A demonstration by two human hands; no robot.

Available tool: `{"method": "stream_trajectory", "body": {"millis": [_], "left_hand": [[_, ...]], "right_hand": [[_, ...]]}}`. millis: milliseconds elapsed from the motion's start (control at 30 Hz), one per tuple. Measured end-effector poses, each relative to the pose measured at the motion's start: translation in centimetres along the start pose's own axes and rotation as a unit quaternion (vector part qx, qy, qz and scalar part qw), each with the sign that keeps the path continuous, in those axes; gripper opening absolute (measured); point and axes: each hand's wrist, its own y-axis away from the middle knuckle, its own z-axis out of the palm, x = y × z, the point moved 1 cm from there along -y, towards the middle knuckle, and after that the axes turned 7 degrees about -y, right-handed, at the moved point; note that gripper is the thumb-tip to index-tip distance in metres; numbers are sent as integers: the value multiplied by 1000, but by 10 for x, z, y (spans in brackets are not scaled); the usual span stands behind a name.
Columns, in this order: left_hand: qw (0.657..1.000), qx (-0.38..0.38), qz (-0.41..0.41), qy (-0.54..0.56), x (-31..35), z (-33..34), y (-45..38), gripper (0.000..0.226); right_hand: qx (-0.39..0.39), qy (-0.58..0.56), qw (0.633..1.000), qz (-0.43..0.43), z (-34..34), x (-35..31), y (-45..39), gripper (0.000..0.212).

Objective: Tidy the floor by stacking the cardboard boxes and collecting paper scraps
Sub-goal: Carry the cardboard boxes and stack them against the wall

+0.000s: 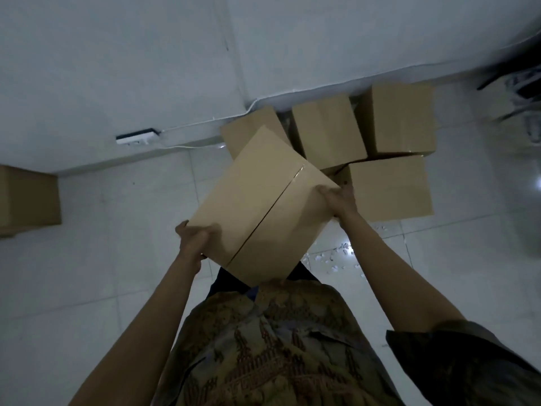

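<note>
I hold a closed cardboard box [260,206] in the air in front of my chest, turned at an angle. My left hand [193,238] grips its near left corner and my right hand [339,200] grips its right corner. Beyond it, several more cardboard boxes stand grouped by the wall: one partly hidden behind the held box [248,127], one in the middle [328,130], one at the back right [401,118] and one in front of that [389,189]. Small white paper scraps [330,256] lie scattered on the tiled floor to my right.
Another cardboard box [27,197] stands alone at the far left by the wall. A power strip [136,137] with a white cable lies along the wall base. Dark furniture legs [515,80] show at the top right. The floor is pale tile.
</note>
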Motion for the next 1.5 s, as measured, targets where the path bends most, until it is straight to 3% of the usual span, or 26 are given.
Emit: {"method": "stream_trajectory", "body": {"millis": [133,500,900,1000,1233,1500], "left_hand": [[999,18,-33,40,-30,-20,9,79],[978,75,-84,174,-107,-90,11,77],[939,112,-111,305,-220,-214,14,70],[920,128,-124,348,-264,-252,14,70],[873,182,-160,423,-338,-323,7,71],[844,193,-184,466,-354,-380,-23,69]], "right_hand": [[-32,29,999,-5,21,-3,8,52],[-114,117,984,-75,126,-15,27,96],[-142,295,933,-149,281,-2,138,85],[-165,328,912,-183,338,13,174,69],[-224,385,871,-207,445,39,236,85],[-242,420,850,-207,548,29,258,86]]}}
